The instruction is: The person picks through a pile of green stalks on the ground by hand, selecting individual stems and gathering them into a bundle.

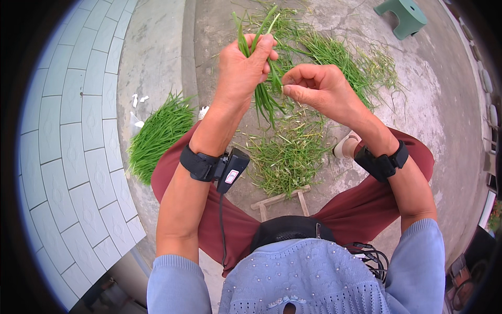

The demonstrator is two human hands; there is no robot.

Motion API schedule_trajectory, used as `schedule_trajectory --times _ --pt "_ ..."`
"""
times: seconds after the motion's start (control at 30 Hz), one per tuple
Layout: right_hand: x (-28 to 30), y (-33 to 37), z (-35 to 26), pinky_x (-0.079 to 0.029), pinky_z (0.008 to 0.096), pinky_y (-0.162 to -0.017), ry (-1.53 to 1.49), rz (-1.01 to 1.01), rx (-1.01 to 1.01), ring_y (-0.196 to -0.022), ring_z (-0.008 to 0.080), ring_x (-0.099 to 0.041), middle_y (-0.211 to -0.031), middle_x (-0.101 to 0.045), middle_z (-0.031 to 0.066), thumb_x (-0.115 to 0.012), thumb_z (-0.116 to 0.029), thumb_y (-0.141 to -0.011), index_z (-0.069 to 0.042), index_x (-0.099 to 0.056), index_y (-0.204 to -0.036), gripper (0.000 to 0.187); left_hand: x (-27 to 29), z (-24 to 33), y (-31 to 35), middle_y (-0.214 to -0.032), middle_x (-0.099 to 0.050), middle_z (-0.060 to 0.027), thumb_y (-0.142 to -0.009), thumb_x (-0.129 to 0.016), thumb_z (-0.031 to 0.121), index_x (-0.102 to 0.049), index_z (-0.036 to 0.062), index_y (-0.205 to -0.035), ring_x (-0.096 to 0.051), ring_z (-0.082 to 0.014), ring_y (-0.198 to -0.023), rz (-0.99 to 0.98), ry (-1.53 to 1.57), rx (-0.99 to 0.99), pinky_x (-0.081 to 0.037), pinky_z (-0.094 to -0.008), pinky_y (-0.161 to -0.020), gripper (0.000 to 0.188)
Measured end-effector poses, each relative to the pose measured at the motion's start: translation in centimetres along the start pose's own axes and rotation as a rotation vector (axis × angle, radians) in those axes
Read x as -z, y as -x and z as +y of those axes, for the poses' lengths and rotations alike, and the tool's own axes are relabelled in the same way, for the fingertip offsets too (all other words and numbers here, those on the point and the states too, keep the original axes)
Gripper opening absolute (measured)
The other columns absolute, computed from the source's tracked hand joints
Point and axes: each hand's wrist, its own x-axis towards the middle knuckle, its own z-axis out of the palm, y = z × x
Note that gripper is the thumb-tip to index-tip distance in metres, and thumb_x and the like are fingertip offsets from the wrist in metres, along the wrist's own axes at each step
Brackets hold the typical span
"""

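Note:
My left hand (243, 65) is closed around a small bunch of green garlic chives (267, 99). The pale stalk ends stick up above the fist, and the long leaves hang below it. Just right of the bunch, my right hand (327, 94) has thumb and forefinger brought together in a pinch beside the hanging leaves. Whatever lies between those fingertips is too small to make out. On the ground below, a pile of loose trimmings (290, 157), green mixed with yellowed bits, spreads between my feet.
A neat heap of chives (159, 136) lies by my left knee, near white scraps (138, 124). Beyond my right hand, more chives (334, 57) are strewn over the concrete. A green plastic stool (401, 18) stands at the far right. Part of a wooden frame (282, 196) shows beneath me.

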Motion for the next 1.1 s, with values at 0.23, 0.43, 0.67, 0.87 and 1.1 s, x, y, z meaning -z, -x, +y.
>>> schedule_trajectory --times 0.23,0.43,0.67,0.87,1.1 --pt "0.6 -0.1 -0.4 -0.036 0.0149 -0.049 -0.253 -0.026 -0.193 -0.055 0.0003 -0.046 -0.072 -0.06 -0.0001 -0.054 -0.015 -0.086 -0.005 -0.057 -0.087 0.01 1.0 0.6 0.1 -0.068 -0.055 0.0039 -0.086 -0.06 0.024 -0.064 0.0039 -0.087 -0.038 -0.0004 -0.048 -0.014 -0.075 -0.027 -0.025 -0.0158 -0.039 0.021" --pt "0.6 -0.3 -0.3 -0.034 0.0167 -0.047 -0.252 -0.077 -0.238 -0.053 0.0005 -0.044 -0.067 -0.058 -0.0009 -0.052 -0.014 -0.084 -0.007 -0.056 -0.083 0.008 1.5 0.9 0.1 -0.066 -0.055 0.0038 -0.085 -0.062 0.024 -0.066 0.003 -0.086 -0.035 -0.0002 -0.045 -0.009 -0.229 -0.064 -0.023 -0.016 -0.04 0.021" --pt "0.5 -0.4 1.2 -0.038 0.0259 -0.048 0.344 -0.213 -0.069 -0.052 0.0096 -0.049 -0.057 -0.055 0.004 -0.051 -0.011 -0.075 -0.002 -0.056 -0.068 0.012 2.7 1.2 -0.6 -0.071 -0.058 -0.0003 -0.085 -0.062 0.018 -0.064 -0.0016 -0.087 -0.039 -0.0017 -0.05 0.066 0.01 -0.101 -0.026 -0.0173 -0.041 0.02" --pt "-0.5 1.7 3.7 -0.046 0.0355 -0.056 0.534 -0.803 -0.118 -0.062 0.0233 -0.06 -0.06 -0.059 0.0102 -0.059 -0.017 -0.069 -0.004 -0.062 -0.071 0.013 4.8 2.7 -1.4 -0.072 -0.059 -0.003 -0.084 -0.062 0.017 -0.063 -0.0016 -0.086 -0.042 -0.0031 -0.051 0.175 0.177 -0.144 -0.029 -0.018 -0.041 0.019" --pt "-2.9 3.8 4.9 -0.048 0.0387 -0.063 0.886 -0.97 -0.167 -0.073 0.0287 -0.062 -0.072 -0.064 0.0089 -0.068 -0.026 -0.067 -0.009 -0.066 -0.077 0.02 5.8 3.5 -1.5 -0.073 -0.058 -0.0045 -0.085 -0.062 0.017 -0.061 -0.004 -0.089 -0.042 -0.0051 -0.053 0.258 0.232 -0.195 -0.029 -0.019 -0.042 0.021"
